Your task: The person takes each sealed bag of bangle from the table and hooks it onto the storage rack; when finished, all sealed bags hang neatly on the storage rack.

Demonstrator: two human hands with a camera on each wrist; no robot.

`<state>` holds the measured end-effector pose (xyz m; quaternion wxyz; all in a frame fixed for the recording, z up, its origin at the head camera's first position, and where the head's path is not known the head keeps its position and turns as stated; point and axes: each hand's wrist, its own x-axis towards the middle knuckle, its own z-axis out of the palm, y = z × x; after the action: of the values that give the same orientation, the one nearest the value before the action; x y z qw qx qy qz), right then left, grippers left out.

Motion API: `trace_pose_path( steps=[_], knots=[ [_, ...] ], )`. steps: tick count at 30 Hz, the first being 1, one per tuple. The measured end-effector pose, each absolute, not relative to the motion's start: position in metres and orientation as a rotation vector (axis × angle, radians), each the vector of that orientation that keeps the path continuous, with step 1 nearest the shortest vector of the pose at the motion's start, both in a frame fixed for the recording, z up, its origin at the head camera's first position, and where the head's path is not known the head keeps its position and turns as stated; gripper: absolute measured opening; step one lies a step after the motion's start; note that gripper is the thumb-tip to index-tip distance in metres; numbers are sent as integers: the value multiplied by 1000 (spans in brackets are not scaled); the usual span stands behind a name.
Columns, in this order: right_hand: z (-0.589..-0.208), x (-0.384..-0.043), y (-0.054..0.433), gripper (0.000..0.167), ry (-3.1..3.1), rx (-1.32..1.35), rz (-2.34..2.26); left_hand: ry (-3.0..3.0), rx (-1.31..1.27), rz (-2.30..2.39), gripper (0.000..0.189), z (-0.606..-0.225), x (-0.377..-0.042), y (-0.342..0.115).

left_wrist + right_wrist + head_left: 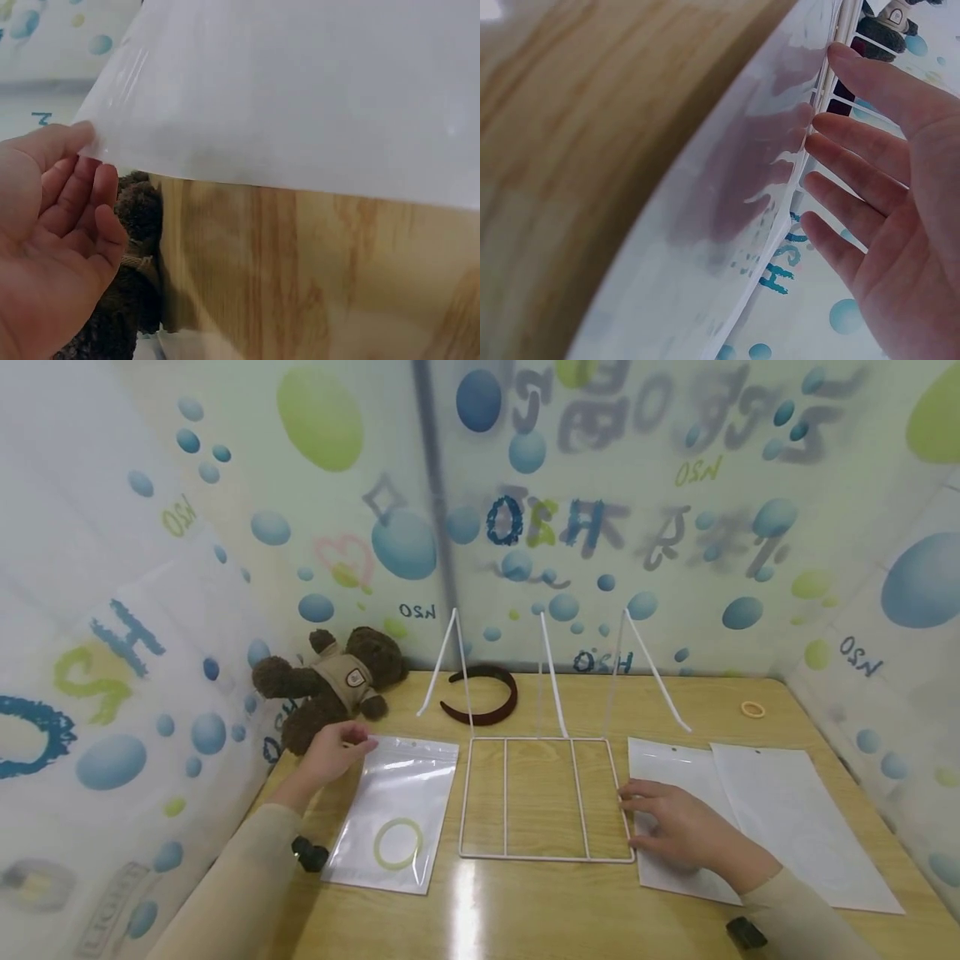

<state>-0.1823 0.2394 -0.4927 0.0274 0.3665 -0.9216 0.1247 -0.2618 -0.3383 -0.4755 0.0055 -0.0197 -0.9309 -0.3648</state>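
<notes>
My left hand (333,753) pinches the top left corner of a shiny white plastic pouch (420,785), and in the left wrist view that pouch (300,97) hangs with its edge over the wood. A pale green ring (377,845) shows on the pouch's lower part. Right of it a white wire rack (547,859) sits on the table, its thin bars rising at the back. My right hand (686,831) reaches over a second white pouch (667,760), fingertips at the rack's right side bar. In the right wrist view its fingers (862,161) are extended and spread.
A third white pouch (802,827) lies at the right, beside the second. Behind the left pouch a brown teddy bear (345,681) leans near the wall. A dark headband (512,697) lies behind the rack. At the far right is a small tan ring (752,717). Printed walls enclose the table.
</notes>
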Motion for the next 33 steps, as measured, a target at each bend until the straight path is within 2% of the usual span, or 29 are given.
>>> trace_pose_path(
  steps=[16, 33],
  knots=[
    [-492, -182, 238, 45, -2868, 1110, 373, -2883, -204, -1190, 26, -439, -238, -336],
    [-487, -179, 237, 49, -2924, 1088, 386, -2766, -356, -1281, 17, -382, -201, -315]
  ],
)
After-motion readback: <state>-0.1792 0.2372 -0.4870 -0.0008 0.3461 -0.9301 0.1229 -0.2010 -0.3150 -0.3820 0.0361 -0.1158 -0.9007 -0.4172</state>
